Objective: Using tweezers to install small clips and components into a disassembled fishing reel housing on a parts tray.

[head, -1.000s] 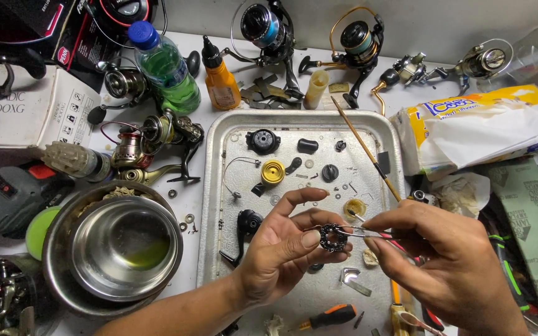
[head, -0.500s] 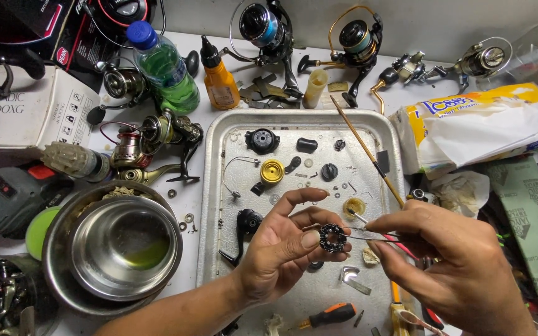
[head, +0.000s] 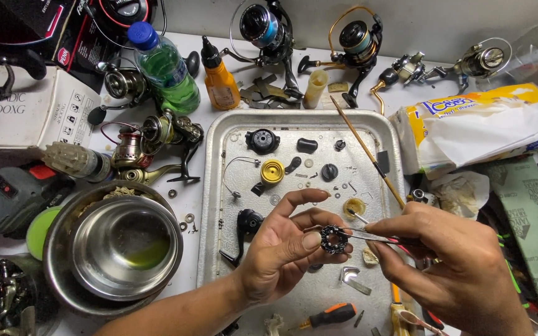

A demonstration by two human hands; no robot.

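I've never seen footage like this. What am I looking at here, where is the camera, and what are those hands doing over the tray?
There is no machine: the camera sits on a person's head, looking down at their own bare hands. The left hand pinches a small dark ring-shaped part. The right hand holds thin tweezers whose tips meet that part. Below lies a metal tray with small reel pieces, such as a yellow spool. Around it are fishing reels, a steel bowl, a green bottle and an orange oil bottle.
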